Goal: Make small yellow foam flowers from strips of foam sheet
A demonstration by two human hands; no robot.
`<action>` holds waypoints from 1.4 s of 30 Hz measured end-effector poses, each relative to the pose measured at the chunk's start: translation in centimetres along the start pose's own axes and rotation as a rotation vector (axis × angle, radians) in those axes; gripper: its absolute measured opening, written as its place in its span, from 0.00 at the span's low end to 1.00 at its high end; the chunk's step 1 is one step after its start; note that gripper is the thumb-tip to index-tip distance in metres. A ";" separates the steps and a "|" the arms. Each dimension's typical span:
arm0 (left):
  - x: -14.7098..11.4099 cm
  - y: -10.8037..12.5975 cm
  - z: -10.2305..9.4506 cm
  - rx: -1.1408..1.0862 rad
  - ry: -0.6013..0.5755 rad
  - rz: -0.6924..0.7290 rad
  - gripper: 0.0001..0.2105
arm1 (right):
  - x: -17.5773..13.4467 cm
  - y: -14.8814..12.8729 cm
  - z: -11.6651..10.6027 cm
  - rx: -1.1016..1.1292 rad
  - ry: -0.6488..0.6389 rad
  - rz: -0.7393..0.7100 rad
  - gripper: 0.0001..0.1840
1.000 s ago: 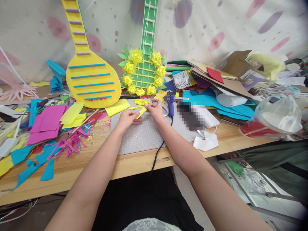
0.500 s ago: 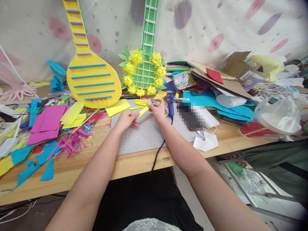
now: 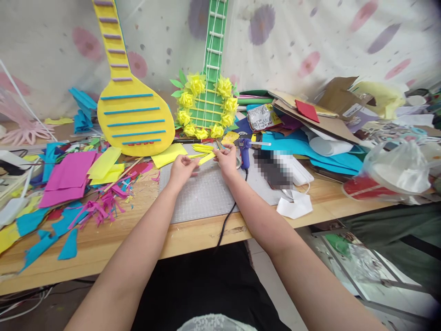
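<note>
A short yellow paper strip (image 3: pixel 207 159) stretches between my two hands above the grey cutting mat (image 3: pixel 203 193). My left hand (image 3: pixel 182 170) pinches its left end between thumb and fingers. The other end is pinched in my right hand (image 3: pixel 226 160), whose fingers partly cover it. Just behind the strip lies a bundle of thin yellow strips (image 3: pixel 202 148), beside a folded yellow sheet (image 3: pixel 168 155). To the right of my right hand is a blue-purple glue gun (image 3: pixel 244 154).
A yellow paper lute-like instrument (image 3: pixel 136 115) and a green one ringed with yellow flowers (image 3: pixel 208 108) lean at the back. Magenta sheets (image 3: pixel 69 177) and scraps cover the left side. A blurred-out dark object (image 3: pixel 273 170), white mask (image 3: pixel 294 204) and bagged red cup (image 3: pixel 370 186) are right.
My left hand has shifted slightly up and its fingers have changed position on the strip. My right hand stays almost in place. The whole view has tilted a little.
</note>
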State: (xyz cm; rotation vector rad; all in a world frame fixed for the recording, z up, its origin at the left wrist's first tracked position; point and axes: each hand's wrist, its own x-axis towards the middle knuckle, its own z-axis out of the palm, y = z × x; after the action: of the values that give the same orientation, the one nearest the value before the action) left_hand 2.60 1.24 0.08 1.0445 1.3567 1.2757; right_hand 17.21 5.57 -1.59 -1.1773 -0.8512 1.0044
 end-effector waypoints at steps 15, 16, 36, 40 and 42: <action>4.2 2.1 -2.2 0.066 0.124 -0.016 0.13 | -0.3 -0.7 -0.2 -0.073 0.007 -0.087 0.19; 4.3 2.2 -2.1 0.112 0.092 -0.035 0.12 | -0.3 -0.7 -0.2 -0.076 0.002 -0.089 0.19; 3.2 2.2 -4.2 1.130 0.015 0.472 0.12 | -0.9 0.0 -0.1 -0.316 -0.085 -0.230 0.15; 3.6 2.2 -0.6 1.237 -0.145 0.530 0.19 | -0.9 0.1 -0.4 -0.323 -0.082 -0.223 0.16; 3.6 2.2 0.6 1.297 -0.171 0.448 0.20 | -0.9 0.0 -0.5 -0.326 -0.077 -0.210 0.16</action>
State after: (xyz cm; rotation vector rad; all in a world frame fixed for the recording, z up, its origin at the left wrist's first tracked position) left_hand 2.50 5.05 1.96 2.3585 1.8721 0.4143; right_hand 17.36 4.54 -1.71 -1.2961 -1.2074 0.7605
